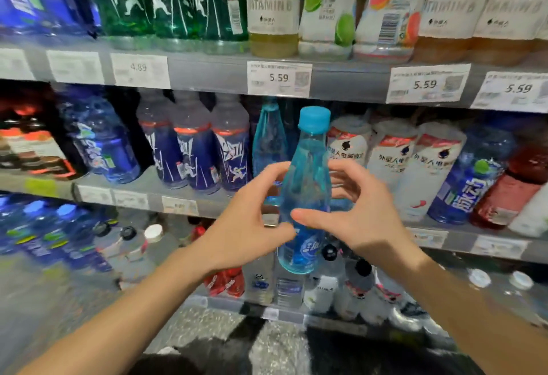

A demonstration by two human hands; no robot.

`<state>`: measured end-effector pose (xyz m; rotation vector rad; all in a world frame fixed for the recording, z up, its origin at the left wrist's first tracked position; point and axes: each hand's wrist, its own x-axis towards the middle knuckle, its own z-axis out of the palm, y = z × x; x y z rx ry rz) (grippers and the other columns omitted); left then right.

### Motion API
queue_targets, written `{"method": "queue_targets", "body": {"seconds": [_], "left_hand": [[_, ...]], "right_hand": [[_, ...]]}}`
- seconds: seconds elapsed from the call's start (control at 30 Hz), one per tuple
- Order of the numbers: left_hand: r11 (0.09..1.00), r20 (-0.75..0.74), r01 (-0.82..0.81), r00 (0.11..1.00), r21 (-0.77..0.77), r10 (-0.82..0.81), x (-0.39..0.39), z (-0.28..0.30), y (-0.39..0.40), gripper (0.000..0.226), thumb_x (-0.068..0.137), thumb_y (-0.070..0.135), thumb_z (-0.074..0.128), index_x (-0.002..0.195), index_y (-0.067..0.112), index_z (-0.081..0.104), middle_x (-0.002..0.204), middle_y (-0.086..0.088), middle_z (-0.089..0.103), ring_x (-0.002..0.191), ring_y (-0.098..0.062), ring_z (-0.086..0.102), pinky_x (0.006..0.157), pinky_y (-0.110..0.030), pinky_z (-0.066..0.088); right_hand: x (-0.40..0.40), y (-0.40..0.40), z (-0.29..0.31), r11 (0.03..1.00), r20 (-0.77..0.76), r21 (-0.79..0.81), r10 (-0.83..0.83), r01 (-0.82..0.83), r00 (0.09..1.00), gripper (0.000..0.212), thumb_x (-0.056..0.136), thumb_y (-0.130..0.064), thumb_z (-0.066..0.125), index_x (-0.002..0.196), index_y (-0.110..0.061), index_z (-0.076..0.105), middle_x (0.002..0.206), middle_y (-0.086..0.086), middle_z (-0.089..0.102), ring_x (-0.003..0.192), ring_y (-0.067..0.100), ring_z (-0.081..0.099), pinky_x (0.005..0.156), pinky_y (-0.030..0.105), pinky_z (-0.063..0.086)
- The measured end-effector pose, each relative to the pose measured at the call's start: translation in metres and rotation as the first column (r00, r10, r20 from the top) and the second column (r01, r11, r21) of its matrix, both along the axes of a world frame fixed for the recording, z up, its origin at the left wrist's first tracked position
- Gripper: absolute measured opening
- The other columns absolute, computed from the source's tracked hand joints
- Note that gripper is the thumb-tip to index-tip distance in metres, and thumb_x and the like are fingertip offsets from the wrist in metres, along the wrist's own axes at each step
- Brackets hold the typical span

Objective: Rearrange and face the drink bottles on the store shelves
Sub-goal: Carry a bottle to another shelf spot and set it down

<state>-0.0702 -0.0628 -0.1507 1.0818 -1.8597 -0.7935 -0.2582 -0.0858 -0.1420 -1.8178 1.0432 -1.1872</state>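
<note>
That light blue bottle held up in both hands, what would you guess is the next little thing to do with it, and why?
Probably set the light blue bottle back on the middle shelf, in front of the matching blue bottle, label outward. The left hand and right hand hold it upright off the shelf, and the spot before its match looks open, though the hands partly hide it.

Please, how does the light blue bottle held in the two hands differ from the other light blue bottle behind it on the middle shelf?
The light blue clear plastic bottle with a blue cap is off the shelf, gripped by the left hand and the right hand; the light blue bottle on the middle shelf stands untouched. The held one leans slightly; the shelved one is upright. The held one's label shows; the shelved one's lower part is hidden. Both share the same tint and tapered shape.
</note>
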Motion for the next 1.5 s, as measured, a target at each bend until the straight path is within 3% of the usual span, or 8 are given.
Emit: {"method": "queue_targets", "body": {"seconds": [0.13, 0.33, 0.57, 0.77, 1.03, 1.23, 1.37, 1.5], "left_hand": [[1.0, 0.003, -0.012, 1.0, 0.0, 0.012, 0.005, -0.022, 0.0, 0.089, 0.08, 0.009, 0.082, 0.149, 0.033, 0.032, 0.142, 0.021, 0.051, 0.132, 0.0, 0.049, 0.107, -0.023, 0.043], [0.985, -0.204, -0.156, 0.969, -0.074, 0.138, 0.001, -0.041, -0.01, 0.071, 0.072, 0.005, 0.087, 0.133, 0.02, 0.053, 0.127, 0.012, 0.064, 0.117, 0.0, 0.061, 0.094, -0.014, 0.048], [0.933, -0.128, -0.274, 0.96, -0.233, 0.25, -0.005, -0.048, -0.039, 0.081, 0.072, -0.003, 0.084, 0.142, 0.021, 0.053, 0.123, 0.001, 0.05, 0.114, -0.01, 0.053, 0.102, -0.024, 0.046], [0.914, -0.183, -0.327, 0.94, -0.242, 0.288, -0.018, -0.052, -0.052, 0.079, 0.074, -0.002, 0.082, 0.144, 0.018, 0.052, 0.115, 0.001, 0.056, 0.11, -0.011, 0.057, 0.097, -0.035, 0.051], [0.882, -0.242, -0.433, 0.89, -0.187, 0.385, -0.026, -0.058, -0.058, 0.076, 0.078, -0.002, 0.079, 0.144, 0.022, 0.05, 0.123, 0.007, 0.06, 0.117, -0.009, 0.059, 0.099, -0.037, 0.052], [0.881, -0.188, -0.444, 0.891, -0.165, 0.414, -0.032, -0.061, -0.062, 0.073, 0.078, -0.004, 0.077, 0.14, 0.024, 0.052, 0.127, 0.011, 0.061, 0.121, -0.004, 0.057, 0.103, -0.034, 0.049], [0.871, -0.139, -0.454, 0.89, -0.188, 0.435, -0.035, -0.058, -0.066, 0.076, 0.079, -0.006, 0.075, 0.144, 0.024, 0.049, 0.133, 0.012, 0.054, 0.122, -0.001, 0.053, 0.105, -0.031, 0.047], [0.85, -0.05, -0.482, 0.874, -0.211, 0.483, -0.036, -0.055, -0.066, 0.081, 0.082, -0.007, 0.071, 0.15, 0.024, 0.04, 0.129, 0.011, 0.036, 0.11, 0.001, 0.044, 0.099, -0.028, 0.048]], "right_hand": [[0.013, -0.001, -0.011, 1.0, 0.054, 0.022, -0.021, 0.02, 0.998, 0.056, 0.058, -0.013, 0.095, 0.105, -0.024, 0.066, 0.1, -0.012, 0.074, 0.093, 0.004, 0.07, 0.079, 0.022, 0.056], [0.02, -0.003, -0.019, 0.999, 0.084, 0.027, -0.042, 0.04, 0.996, 0.059, 0.063, -0.008, 0.092, 0.11, -0.029, 0.063, 0.108, -0.013, 0.071, 0.107, 0.006, 0.066, 0.089, 0.036, 0.057], [0.025, -0.012, -0.019, 0.972, 0.019, -0.151, -0.181, 0.182, 0.983, 0.055, 0.065, -0.016, 0.09, 0.106, -0.036, 0.06, 0.106, -0.022, 0.063, 0.113, 0.0, 0.057, 0.09, 0.025, 0.053], [0.024, -0.026, -0.024, 0.897, -0.064, -0.335, -0.328, 0.289, 0.942, 0.061, 0.064, -0.021, 0.092, 0.115, -0.031, 0.06, 0.104, -0.008, 0.05, 0.102, -0.004, 0.052, 0.083, 0.007, 0.046], [0.026, -0.037, -0.03, 0.876, -0.116, -0.366, -0.377, 0.313, 0.919, 0.062, 0.064, -0.025, 0.092, 0.12, -0.022, 0.063, 0.1, -0.014, 0.048, 0.092, 0.001, 0.052, 0.08, 0.008, 0.041], [0.026, -0.044, -0.033, 0.877, -0.109, -0.323, -0.408, 0.356, 0.906, 0.05, 0.067, -0.025, 0.09, 0.111, -0.024, 0.064, 0.094, -0.017, 0.046, 0.084, -0.001, 0.052, 0.072, 0.008, 0.043], [0.029, -0.049, -0.036, 0.841, -0.165, -0.366, -0.48, 0.398, 0.862, 0.059, 0.073, -0.033, 0.084, 0.126, -0.027, 0.057, 0.107, -0.016, 0.046, 0.103, 0.01, 0.054, 0.079, 0.026, 0.049], [0.036, -0.052, -0.038, 0.806, -0.198, -0.426, -0.527, 0.412, 0.826, 0.067, 0.078, -0.034, 0.081, 0.137, -0.023, 0.051, 0.115, -0.013, 0.046, 0.099, 0.009, 0.054, 0.072, 0.021, 0.043]]}}
